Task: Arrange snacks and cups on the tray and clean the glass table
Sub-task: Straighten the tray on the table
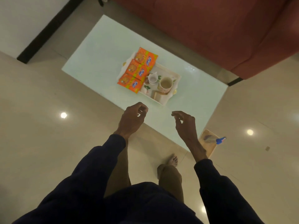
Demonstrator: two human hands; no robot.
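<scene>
We see tray (177, 76) centred on bench (100, 59), 3 snack packs (137, 70) and cups (165, 84) aboard. Both empty, loosely curled: left grip (132, 117), right grip (186, 125). Spray bottle (220, 140) lies right of right grip; we judge right nearer.

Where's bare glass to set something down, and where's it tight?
Glass table: wide bare patch left of the tray, another right of it toward the sofa, thin strip between tray and left hand, right hand. Tray is crowded: snack packets, two cups.

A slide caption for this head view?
Empty left hand and right hand hover over the table near a tray of snacks and cups.
</scene>
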